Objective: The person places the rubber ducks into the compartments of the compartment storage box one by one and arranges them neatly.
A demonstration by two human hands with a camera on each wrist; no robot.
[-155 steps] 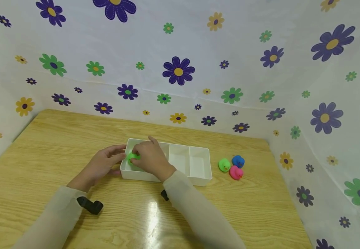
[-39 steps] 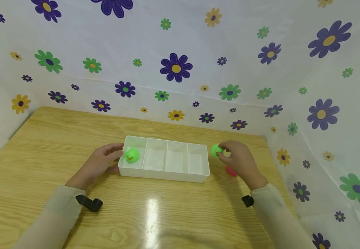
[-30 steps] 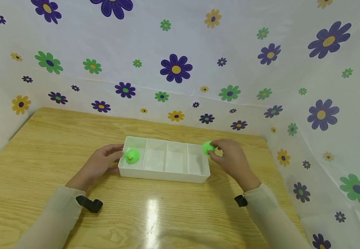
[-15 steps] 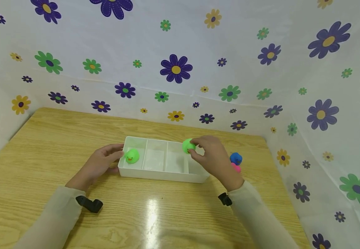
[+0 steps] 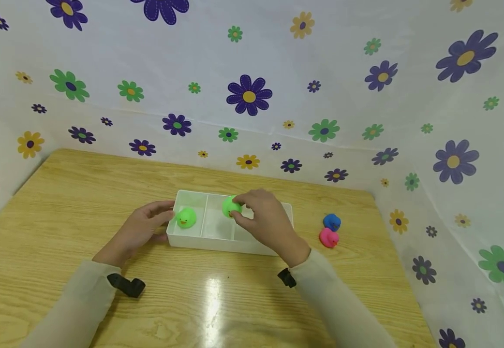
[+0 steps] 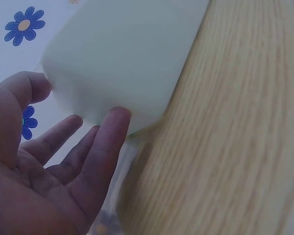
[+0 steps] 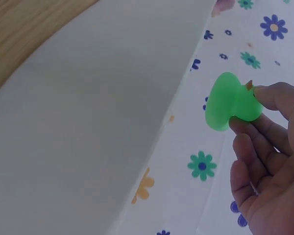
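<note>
A white tray (image 5: 218, 245) with several compartments stands on the wooden table. My left hand (image 5: 145, 226) steadies its left end; in the left wrist view, fairly straight fingers (image 6: 108, 152) touch the tray's end wall (image 6: 108, 73). One green rubber duck (image 5: 186, 218) sits in the leftmost compartment. My right hand (image 5: 266, 220) pinches another green rubber duck (image 5: 230, 207) between thumb and fingers, above the tray's middle. In the right wrist view this duck (image 7: 230, 103) hangs beyond the tray wall (image 7: 88, 107). The right hand hides part of the right compartments.
To the right of the tray, a blue rubber duck (image 5: 332, 222) and a pink rubber duck (image 5: 329, 238) stand close together on the table (image 5: 169, 299). A flower-printed white cloth (image 5: 208, 58) rises behind the table and along its sides.
The right hand has carried the second green duck leftward from beside the blue and pink ducks to over the tray. Earlier it was at the first duck in the leftmost compartment. The left hand stays put.
</note>
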